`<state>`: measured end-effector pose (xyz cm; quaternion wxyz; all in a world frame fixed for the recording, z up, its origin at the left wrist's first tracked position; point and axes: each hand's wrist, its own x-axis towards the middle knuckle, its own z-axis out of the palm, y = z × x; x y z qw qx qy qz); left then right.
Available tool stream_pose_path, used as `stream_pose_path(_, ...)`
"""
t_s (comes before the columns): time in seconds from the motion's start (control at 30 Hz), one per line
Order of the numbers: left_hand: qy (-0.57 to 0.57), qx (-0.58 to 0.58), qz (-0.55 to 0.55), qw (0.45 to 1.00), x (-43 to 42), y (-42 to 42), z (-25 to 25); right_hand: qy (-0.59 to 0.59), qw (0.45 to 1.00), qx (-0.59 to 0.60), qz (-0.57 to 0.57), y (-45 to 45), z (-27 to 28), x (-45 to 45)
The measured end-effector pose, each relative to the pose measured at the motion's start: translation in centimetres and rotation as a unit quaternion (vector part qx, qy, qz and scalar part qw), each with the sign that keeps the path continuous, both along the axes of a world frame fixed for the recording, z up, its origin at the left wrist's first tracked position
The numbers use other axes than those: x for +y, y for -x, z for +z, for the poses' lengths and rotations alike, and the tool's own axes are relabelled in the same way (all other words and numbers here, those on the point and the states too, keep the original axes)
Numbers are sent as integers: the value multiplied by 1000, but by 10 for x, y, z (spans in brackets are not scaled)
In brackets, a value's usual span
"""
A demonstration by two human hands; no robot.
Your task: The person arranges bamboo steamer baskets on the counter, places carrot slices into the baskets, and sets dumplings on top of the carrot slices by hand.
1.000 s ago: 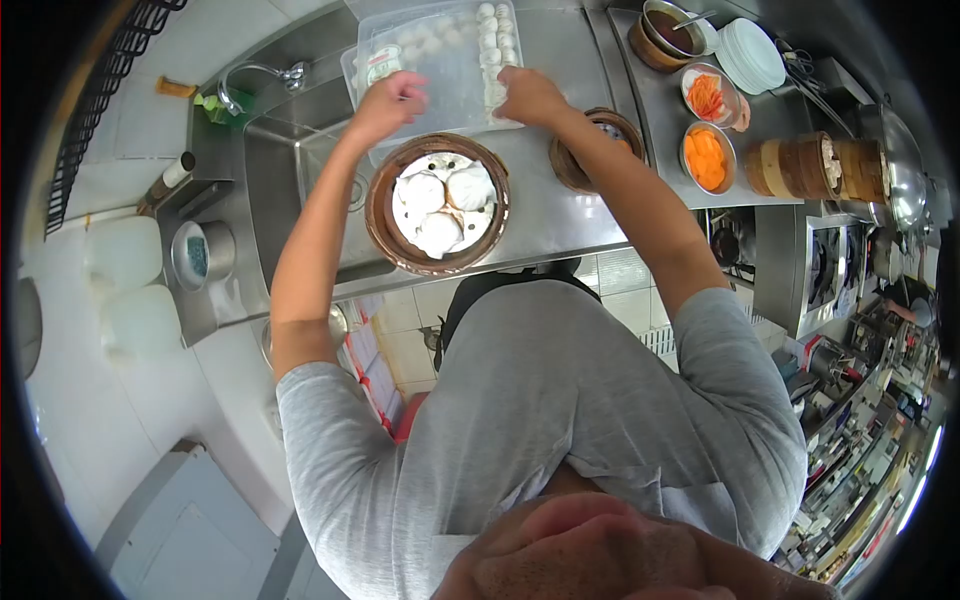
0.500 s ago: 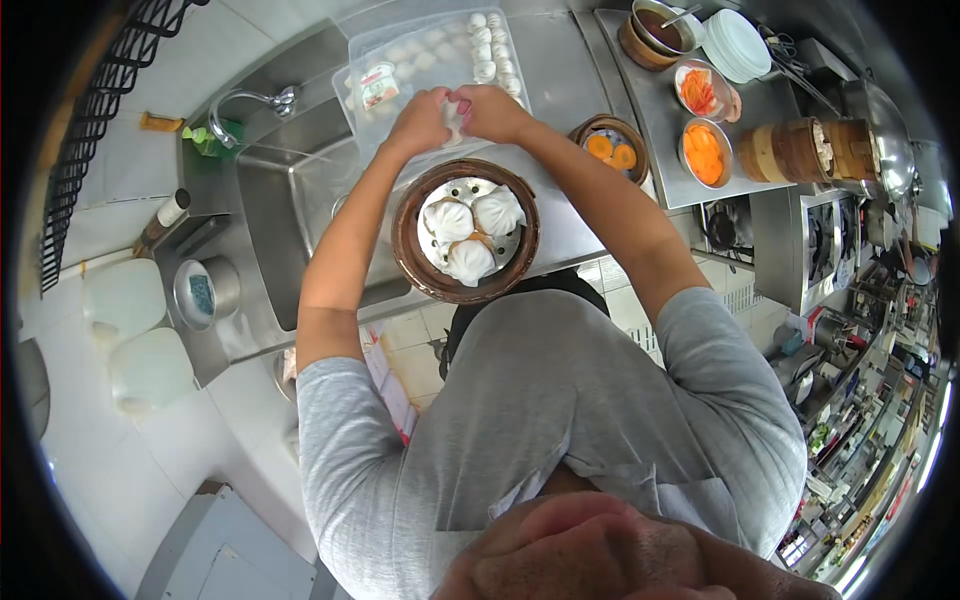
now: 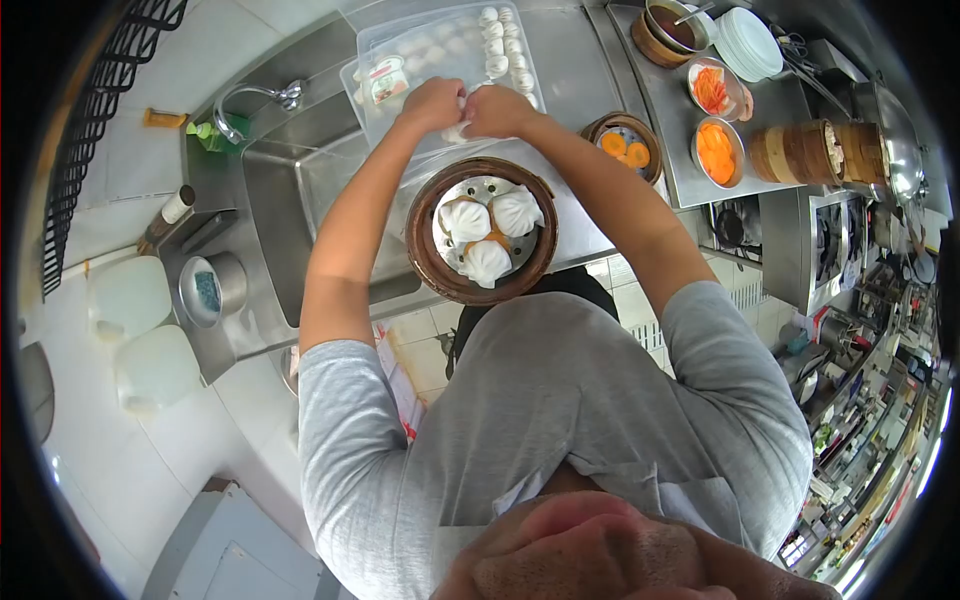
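Observation:
My left hand point(image 3: 436, 104) and my right hand point(image 3: 497, 111) meet over the front edge of a clear plastic box point(image 3: 420, 75), fingers closed round a small white item that is mostly hidden. Rows of white dumplings point(image 3: 496, 45) lie along the box's right side, and a label point(image 3: 387, 80) shows at its left. Nearer to me, a round brown steamer point(image 3: 418, 240) holds three white buns point(image 3: 487, 262) on a perforated plate.
The sink point(image 3: 275, 210) and tap point(image 3: 235, 95) are at left. Right of the hands are a small steamer point(image 3: 655, 165) with orange slices, bowls of carrot point(image 3: 716, 152), a plate stack point(image 3: 748, 45) and stacked bamboo steamers point(image 3: 790, 153). A stove stands farther right.
My hands were apart over the box a second ago and have come together round a small white item. The view has shifted somewhat, and the large steamer appears farther right.

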<state>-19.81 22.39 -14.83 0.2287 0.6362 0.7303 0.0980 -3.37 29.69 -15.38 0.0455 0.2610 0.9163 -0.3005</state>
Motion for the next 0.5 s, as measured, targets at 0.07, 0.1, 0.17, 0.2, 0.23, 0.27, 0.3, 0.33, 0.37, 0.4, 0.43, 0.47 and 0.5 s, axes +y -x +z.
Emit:
stream_pose_path(0.07, 12, 22, 9, 1000, 5, 3, -4, 1, 1000, 16, 3, 0, -6, 12)
stream_pose_path(0.1, 13, 48, 12, 999, 7, 6, -6, 3, 1000, 9, -11, 0, -9, 18)
stream_pose_path(0.17, 30, 93, 22, 995, 6, 8, 6, -1, 999, 13, -44, 0, -7, 20)
stream_pose_path(0.2, 45, 113, 32, 992, 3, 10, 21, -7, 998, 25, -63, 1, -5, 17)
stream_pose_path(0.23, 62, 131, 43, 988, -1, 11, 30, -11, 996, 36, -80, 1, -2, 12)
stream_pose_path(0.27, 57, 136, 45, 988, -5, 14, 27, -9, 995, 65, -68, -1, 1, 4)
stream_pose_path(0.3, 52, 141, 47, 988, -10, 18, 20, -6, 994, 95, -57, -4, 3, -6)
stream_pose_path(0.33, 45, 147, 48, 987, -13, 23, 16, -5, 991, 125, -45, -5, 6, -10)
stream_pose_path(0.37, 30, 128, 45, 990, -16, 30, 12, -21, 992, 120, -12, -4, 6, -9)
stream_pose_path(0.4, 16, 108, 40, 993, -20, 35, 9, -38, 993, 113, 19, -4, 6, -9)
stream_pose_path(0.43, 3, 87, 35, 996, -24, 40, 4, -52, 992, 105, 50, -4, 5, -11)
stream_pose_path(0.47, -2, 91, 33, 995, -26, 43, -2, -61, 993, 85, 61, -2, 3, -11)
stream_pose_path(0.5, -8, 95, 31, 995, -27, 46, -8, -70, 993, 64, 70, 1, 2, -9)
